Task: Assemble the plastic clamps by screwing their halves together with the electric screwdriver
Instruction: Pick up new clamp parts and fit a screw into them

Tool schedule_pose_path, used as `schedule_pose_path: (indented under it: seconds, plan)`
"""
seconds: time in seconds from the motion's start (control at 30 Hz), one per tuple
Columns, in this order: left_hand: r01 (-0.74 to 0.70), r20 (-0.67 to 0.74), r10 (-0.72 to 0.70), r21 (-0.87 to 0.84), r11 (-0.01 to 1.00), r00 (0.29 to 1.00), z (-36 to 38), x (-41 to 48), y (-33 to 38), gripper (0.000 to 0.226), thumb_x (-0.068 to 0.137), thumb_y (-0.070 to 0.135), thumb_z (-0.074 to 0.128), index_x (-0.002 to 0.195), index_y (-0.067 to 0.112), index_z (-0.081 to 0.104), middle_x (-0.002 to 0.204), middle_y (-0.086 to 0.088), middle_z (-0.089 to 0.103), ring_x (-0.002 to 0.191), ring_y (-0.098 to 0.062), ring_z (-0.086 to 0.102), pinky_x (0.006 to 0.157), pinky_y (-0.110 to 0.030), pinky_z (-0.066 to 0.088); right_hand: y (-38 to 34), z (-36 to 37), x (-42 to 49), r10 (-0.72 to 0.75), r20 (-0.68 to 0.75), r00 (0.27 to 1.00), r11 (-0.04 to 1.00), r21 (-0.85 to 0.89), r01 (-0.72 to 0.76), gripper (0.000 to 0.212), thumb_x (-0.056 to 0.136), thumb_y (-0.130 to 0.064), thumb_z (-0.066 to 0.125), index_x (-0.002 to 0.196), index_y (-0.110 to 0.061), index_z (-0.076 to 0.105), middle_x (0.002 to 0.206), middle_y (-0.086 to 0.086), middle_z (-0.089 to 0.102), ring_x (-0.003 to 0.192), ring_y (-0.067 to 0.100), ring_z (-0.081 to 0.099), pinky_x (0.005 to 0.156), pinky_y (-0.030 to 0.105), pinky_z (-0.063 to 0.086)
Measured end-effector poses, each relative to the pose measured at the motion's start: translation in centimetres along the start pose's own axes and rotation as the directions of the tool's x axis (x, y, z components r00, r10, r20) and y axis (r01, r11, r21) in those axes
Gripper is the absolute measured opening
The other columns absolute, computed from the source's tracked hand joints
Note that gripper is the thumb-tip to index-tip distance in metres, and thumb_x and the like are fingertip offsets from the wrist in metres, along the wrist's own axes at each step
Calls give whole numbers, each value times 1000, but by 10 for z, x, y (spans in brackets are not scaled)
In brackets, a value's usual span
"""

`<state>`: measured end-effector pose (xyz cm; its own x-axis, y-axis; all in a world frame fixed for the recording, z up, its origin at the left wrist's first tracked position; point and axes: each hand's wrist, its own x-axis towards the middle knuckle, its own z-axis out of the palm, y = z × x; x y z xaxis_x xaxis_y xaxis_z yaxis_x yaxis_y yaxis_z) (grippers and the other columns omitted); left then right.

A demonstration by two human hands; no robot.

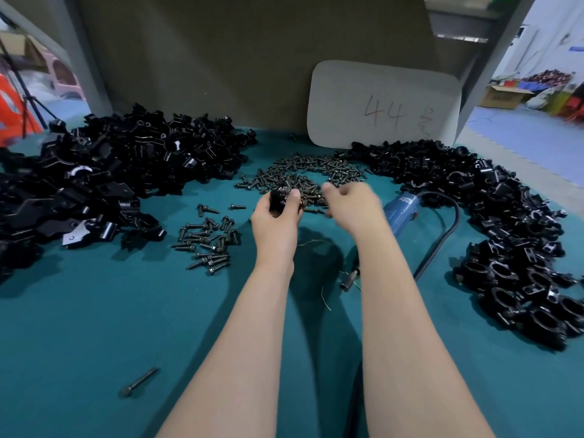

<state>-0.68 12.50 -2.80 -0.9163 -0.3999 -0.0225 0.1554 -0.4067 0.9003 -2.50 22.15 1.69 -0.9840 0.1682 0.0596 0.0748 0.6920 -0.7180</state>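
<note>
Left hand (278, 213) is up over the teal desk (94, 311), thumb and fingers curled round a black clamp piece (279, 197), right at the near edge of the big screw pile (309, 172). Right hand (350, 203) hovers just beside it over the same pile, badly blurred; its fingers look bent, but I can't tell whether they pinch anything. The blue electric screwdriver (401, 210) lies on the desk under the right forearm, tip toward the camera, its black cable (442, 235) looping off to the right. A heap of clamp halves (110, 172) sits far left and a heap of clamps (521, 248) curves along the right. A smaller scatter of screws (208, 241) lies left of the hands, and a lone bit (139, 382) near the front. A grey card (382, 105) marked 44 leans at the back.
</note>
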Motion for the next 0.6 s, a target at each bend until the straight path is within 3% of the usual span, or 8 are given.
schedule_pose_path:
  seconds: [0.07, 0.13, 0.27, 0.33, 0.4, 0.43, 0.5, 0.6]
  plan:
    - [30, -1, -30, -33, 999, 1000, 0, 2, -2, 12, 94, 17, 61, 84, 13, 59, 87, -2, 63, 87, -19, 68, 76, -18, 54, 16, -14, 6, 126, -247, 961, 987, -70, -147, 50, 92, -46, 54, 127, -11, 49, 132, 13, 48, 120, 32, 45, 93, 40, 39]
    - [58, 5, -58, -20, 998, 998, 0, 2, -3, 11, 94, 20, 62, 84, 15, 59, 85, 3, 64, 82, -14, 70, 69, -13, 53, 30, -19, 7, 269, -270, 925, 951, -81, -300, 69, 88, -46, 62, 141, -12, 31, 148, 17, 24, 132, 38, 27, 103, 47, 32]
    - [68, 44, -72, 100, 993, 996, 0, 3, -6, 6, 93, 17, 63, 88, 20, 61, 92, 3, 67, 88, -14, 69, 79, -18, 52, 51, -13, 10, 396, -173, 902, 905, -92, -415, 86, 86, -37, 67, 148, -14, 13, 148, 19, 23, 130, 42, 31, 102, 45, 35]
    - [29, 32, -36, 208, 978, 999, -1, 3, -7, 5, 94, 19, 61, 91, 21, 60, 95, 0, 67, 94, -18, 68, 89, -29, 53, 57, -15, 13, 398, -191, 897, 913, -10, -407, 81, 85, -29, 67, 146, -10, 18, 139, 20, 37, 122, 40, 42, 98, 44, 41]
    - [-25, 5, 25, 361, 932, 1000, -3, 4, -8, 13, 94, 25, 60, 105, 20, 57, 104, -4, 67, 100, -21, 65, 89, -34, 53, 60, -19, 16, 410, -212, 887, 904, 226, -364, 61, 82, -20, 67, 132, -4, 37, 122, 19, 52, 102, 33, 54, 85, 38, 46]
    - [-41, -15, 52, 428, 903, 999, -4, 3, -9, 23, 93, 28, 60, 114, 21, 54, 107, -4, 66, 98, -19, 64, 80, -28, 53, 60, -22, 17, 431, -200, 880, 851, 414, -323, 43, 80, -15, 66, 117, -3, 47, 109, 17, 56, 88, 28, 54, 75, 34, 45]
    - [-66, -47, 105, 516, 854, 993, -6, 2, -8, 26, 92, 30, 61, 115, 25, 49, 101, 1, 66, 83, -9, 62, 56, -10, 41, 55, -27, 15, 473, -115, 874, 627, 741, -241, 15, 77, -6, 62, 85, -7, 49, 89, 11, 54, 71, 22, 49, 65, 32, 43]
    - [-84, -66, 153, 598, 797, 986, -10, 2, -6, 17, 89, 27, 63, 101, 28, 50, 81, 15, 57, 67, 5, 50, 44, -5, 36, 47, -29, 13, 469, 63, 881, 213, 960, -182, 13, 77, 0, 56, 81, -10, 48, 86, 7, 53, 78, 22, 55, 76, 36, 52]
